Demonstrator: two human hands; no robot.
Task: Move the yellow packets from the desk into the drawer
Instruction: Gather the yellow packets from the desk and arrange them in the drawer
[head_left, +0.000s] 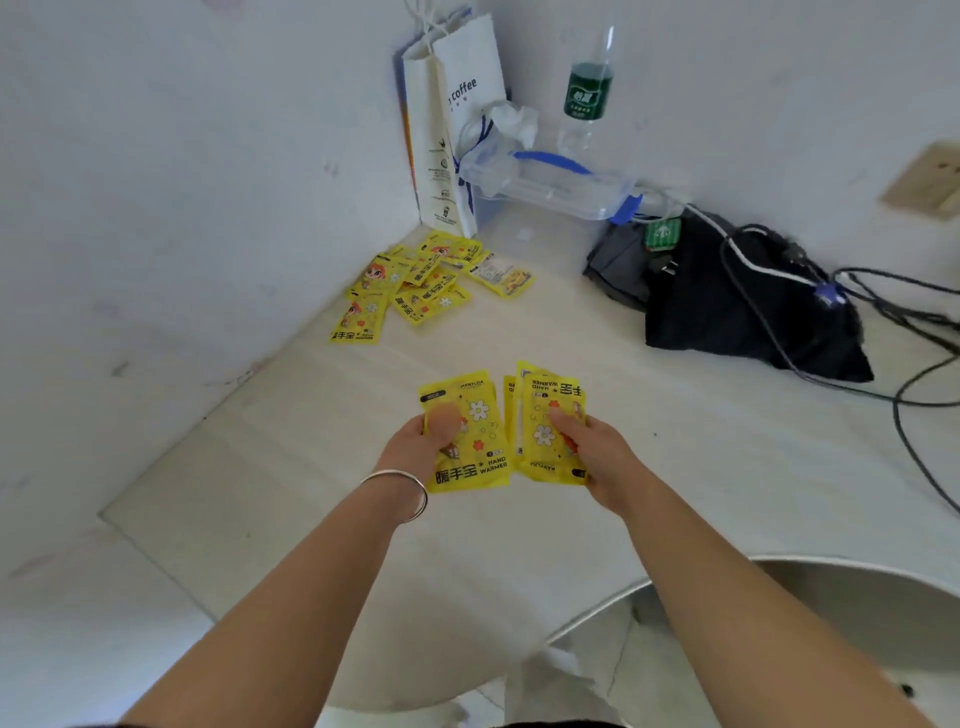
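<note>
Yellow packets (470, 431) read "HAND WARMER", bag (457, 104) "coffee".

Arms: 2 bare forearms, no sleeves in view
Left hand (423, 441): bare
Right hand (597, 452): bare
Bracelet (402, 493): 1 thin silver band (left wrist)

Home desk (519, 519) corner, coffee bag (452, 119), cables (909, 322)

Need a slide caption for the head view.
Left hand and right hand each hold yellow packets above the desk.
</note>
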